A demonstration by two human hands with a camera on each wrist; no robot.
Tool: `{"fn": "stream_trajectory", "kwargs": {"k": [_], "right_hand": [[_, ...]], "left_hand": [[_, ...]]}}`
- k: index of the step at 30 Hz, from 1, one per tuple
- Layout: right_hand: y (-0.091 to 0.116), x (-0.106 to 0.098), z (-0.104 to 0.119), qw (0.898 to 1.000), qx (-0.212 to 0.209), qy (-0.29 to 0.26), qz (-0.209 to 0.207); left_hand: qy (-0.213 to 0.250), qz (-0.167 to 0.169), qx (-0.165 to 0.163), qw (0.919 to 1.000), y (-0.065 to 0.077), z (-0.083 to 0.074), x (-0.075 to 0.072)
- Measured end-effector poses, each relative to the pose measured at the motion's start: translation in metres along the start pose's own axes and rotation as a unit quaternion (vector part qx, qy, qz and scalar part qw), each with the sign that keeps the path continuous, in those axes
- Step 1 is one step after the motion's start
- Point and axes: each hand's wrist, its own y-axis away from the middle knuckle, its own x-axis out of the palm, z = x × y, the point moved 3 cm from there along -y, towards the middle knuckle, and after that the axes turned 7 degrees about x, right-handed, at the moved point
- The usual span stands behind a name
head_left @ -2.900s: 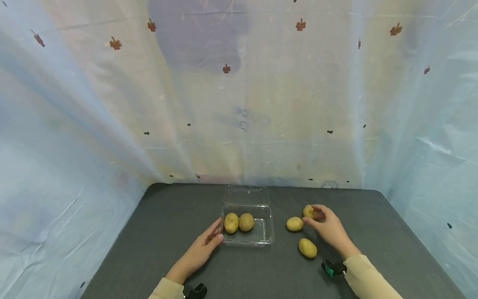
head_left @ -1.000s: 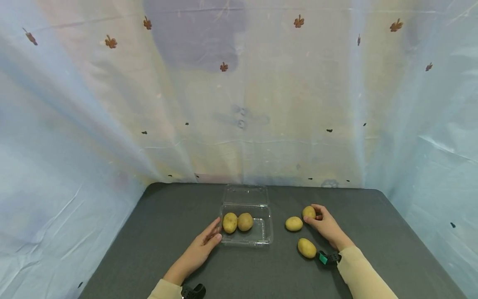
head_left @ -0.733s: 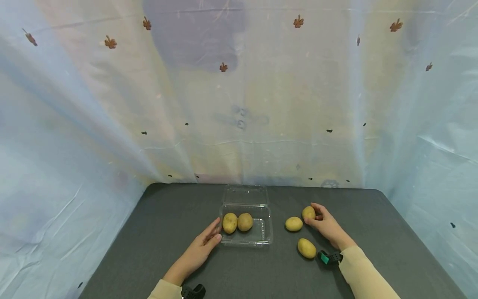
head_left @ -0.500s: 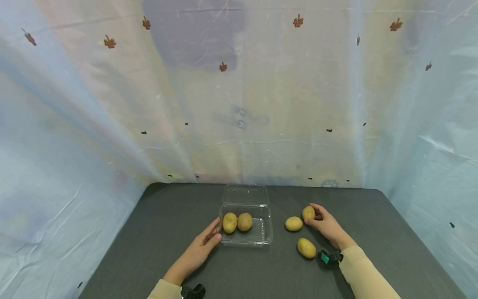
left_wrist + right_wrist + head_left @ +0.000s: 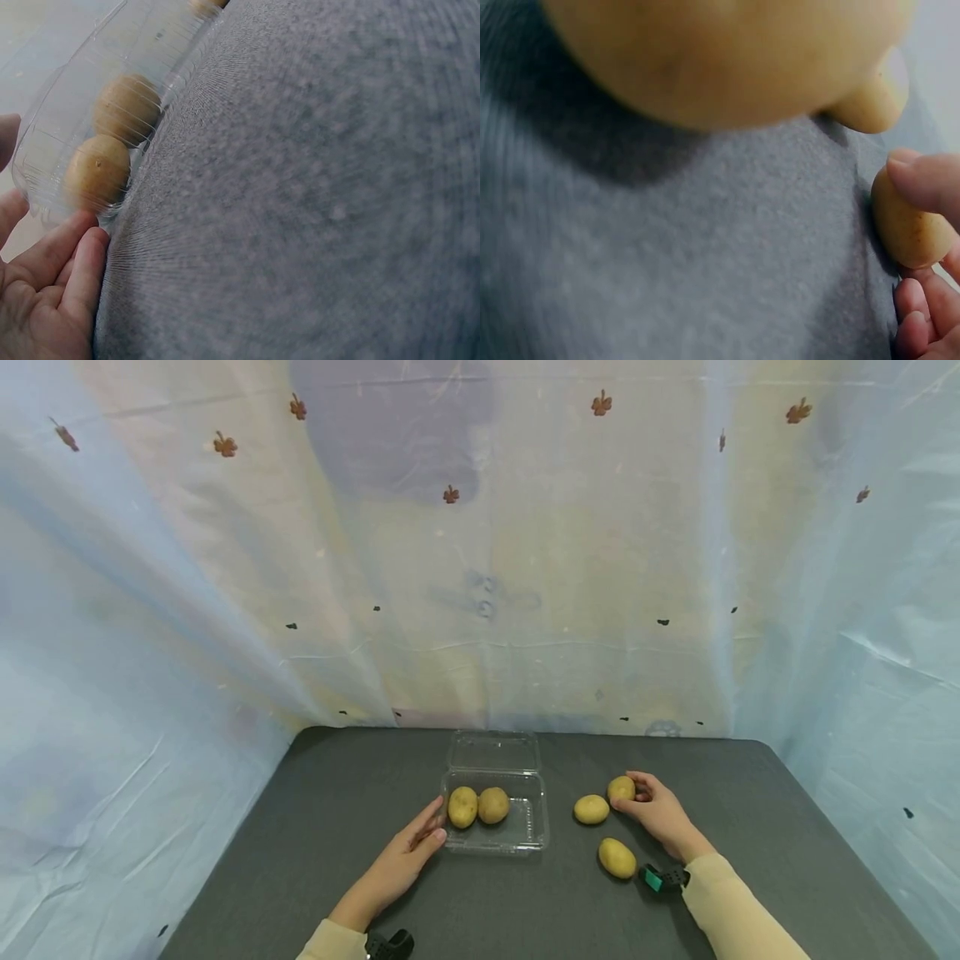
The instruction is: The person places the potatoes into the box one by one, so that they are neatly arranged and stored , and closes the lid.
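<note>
A clear plastic clamshell box [image 5: 528, 839] stands with its lid [image 5: 495, 752] up at the back. Two yellow-brown potatoes lie side by side in its left half, an oval one [image 5: 462, 807] and a rounder one [image 5: 493, 806]. My left hand [image 5: 397, 864] rests its extended fingers at the box's left side, also seen by the fingertips [image 5: 91, 238] in the left wrist view. To the right, my right hand [image 5: 660, 817] pinches a potato [image 5: 620, 788] between thumb and fingers; it sits at table level in the right wrist view.
Two more potatoes lie on the dark grey table [image 5: 360, 793]: one [image 5: 592, 810] just left of the held one, another [image 5: 617, 858] nearer the front, close to the right wrist's black band [image 5: 667, 878]. A patterned curtain [image 5: 525, 568] hangs behind and at both sides.
Since the oldest frame, the right hand's thumb and fingers have settled around the far potato, and its wrist has shifted slightly left. The left hand and box stay put.
</note>
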Motion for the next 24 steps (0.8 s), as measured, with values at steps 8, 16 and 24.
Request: {"fn": "stream_trajectory", "kwargs": {"k": [8,16,24], "right_hand": [[0.006,-0.010,0.008,0.999,-0.002,0.047,-0.004],[0.013,-0.014,0.011,0.995,-0.012,0.093,-0.019],[0.022,-0.022,0.023,0.994,-0.029,0.096,-0.044]], "left_hand": [[0.008,0.006,0.003,0.9999,-0.002,-0.003,0.000],[0.002,0.003,0.001,1.0000,-0.002,-0.001,-0.001],[0.004,0.001,0.002,1.0000,0.001,0.002,-0.001]]}}
